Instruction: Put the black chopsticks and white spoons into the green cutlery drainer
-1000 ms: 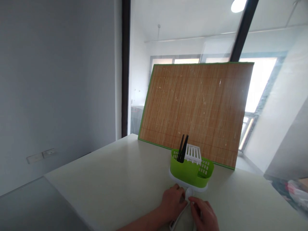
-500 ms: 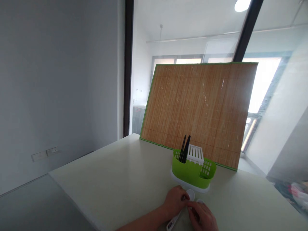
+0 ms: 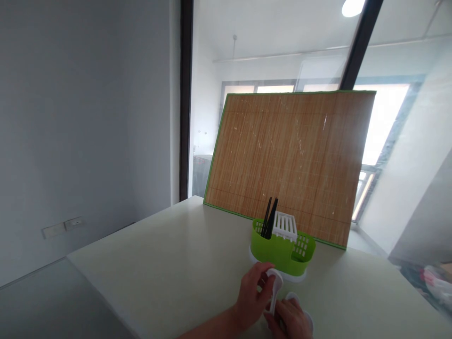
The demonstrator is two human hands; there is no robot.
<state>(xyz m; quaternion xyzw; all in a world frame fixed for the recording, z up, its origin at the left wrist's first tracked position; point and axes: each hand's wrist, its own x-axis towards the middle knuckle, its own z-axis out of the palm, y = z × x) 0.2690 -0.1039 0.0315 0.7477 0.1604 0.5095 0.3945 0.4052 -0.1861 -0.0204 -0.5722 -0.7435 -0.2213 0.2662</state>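
Observation:
A white spoon [image 3: 277, 281] is raised off the table with its bowl up and its handle pointing down. My left hand [image 3: 251, 294] is closed on the bowl end, thumb and fingers at its rim. Lower down, my right hand [image 3: 291, 320] has its fingers closed around the bottom of the handle, which they partly hide. Another white rounded piece [image 3: 292, 296] shows just beyond my right hand, and a further white rim [image 3: 310, 321] peeks out at its right side. Both lie mostly covered by the hand.
Just beyond my hands stands a green caddy [image 3: 277, 252] on a white base, holding black chopsticks [image 3: 270, 219] and a white slotted rack [image 3: 285, 226]. Behind it a bamboo mat [image 3: 289, 155] leans upright at the back of the white table [image 3: 169, 263].
The spoon has swung from slanting low across the table to nearly upright, bowl raised. My left hand has turned with it, and my right hand has come to the handle's lower end.

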